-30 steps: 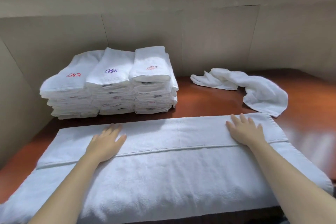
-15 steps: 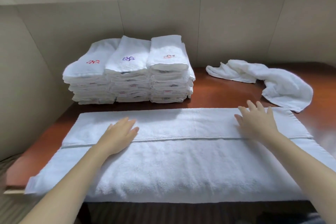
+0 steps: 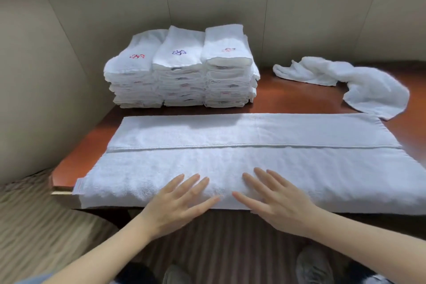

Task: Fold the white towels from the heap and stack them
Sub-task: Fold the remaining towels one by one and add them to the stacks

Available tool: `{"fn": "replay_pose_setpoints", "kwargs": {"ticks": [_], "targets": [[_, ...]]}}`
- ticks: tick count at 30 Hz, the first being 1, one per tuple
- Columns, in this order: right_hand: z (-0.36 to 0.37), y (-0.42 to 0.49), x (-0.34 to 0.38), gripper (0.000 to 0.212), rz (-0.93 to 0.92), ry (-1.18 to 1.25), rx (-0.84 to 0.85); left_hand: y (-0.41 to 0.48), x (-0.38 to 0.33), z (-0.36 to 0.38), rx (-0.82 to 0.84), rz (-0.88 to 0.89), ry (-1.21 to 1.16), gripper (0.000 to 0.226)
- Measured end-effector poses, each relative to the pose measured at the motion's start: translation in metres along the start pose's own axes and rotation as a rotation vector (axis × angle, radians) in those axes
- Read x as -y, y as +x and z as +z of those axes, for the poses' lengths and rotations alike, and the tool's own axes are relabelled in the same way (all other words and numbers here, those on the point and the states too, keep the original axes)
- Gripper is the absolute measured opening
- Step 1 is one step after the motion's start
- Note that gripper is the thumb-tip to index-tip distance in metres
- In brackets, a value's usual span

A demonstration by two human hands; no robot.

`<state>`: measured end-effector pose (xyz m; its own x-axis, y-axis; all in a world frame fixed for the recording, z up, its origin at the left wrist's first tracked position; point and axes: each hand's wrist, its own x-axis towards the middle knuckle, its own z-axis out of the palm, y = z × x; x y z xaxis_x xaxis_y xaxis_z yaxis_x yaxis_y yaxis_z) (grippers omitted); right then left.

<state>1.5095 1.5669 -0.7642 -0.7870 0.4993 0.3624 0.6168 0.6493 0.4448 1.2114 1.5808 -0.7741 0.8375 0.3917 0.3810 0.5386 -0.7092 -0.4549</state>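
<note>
Long towel (image 3: pixel 253 154) lies flat across table (image 3: pixel 299 101), far edge folded in. Left hand (image 3: pixel 177 203) and right hand (image 3: pixel 274 200), fingers spread, rest side by side on towel's near edge. Behind towel: stacks (image 3: pixel 179 69) at left, crumpled towel (image 3: pixel 359 80) at right.

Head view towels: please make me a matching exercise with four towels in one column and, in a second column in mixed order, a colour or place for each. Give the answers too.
Column one
1. left stack's top towel
2. middle stack's top towel
3. crumpled towel
4. long spread towel

Column two
A. lies loose at the far right of the table
B. purple emblem
C. under the left hand and right hand
D. red emblem

Pairs: 1-D, 2-B, 3-A, 4-C
</note>
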Motion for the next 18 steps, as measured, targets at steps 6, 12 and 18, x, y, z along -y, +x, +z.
{"fn": "replay_pose_setpoints", "kwargs": {"ticks": [6,12,18], "targets": [[-0.014,0.02,-0.026,0.046,0.282,0.091,-0.207,0.005,0.027,-0.02,-0.301,-0.25,-0.011,0.024],[-0.015,0.043,-0.098,0.02,0.831,0.116,0.166,0.004,0.105,-0.043,0.111,-1.156,-0.128,0.027],[0.027,0.075,-0.142,0.01,0.945,0.196,0.202,-0.014,0.164,-0.006,0.087,-1.6,-0.221,0.017]]}}
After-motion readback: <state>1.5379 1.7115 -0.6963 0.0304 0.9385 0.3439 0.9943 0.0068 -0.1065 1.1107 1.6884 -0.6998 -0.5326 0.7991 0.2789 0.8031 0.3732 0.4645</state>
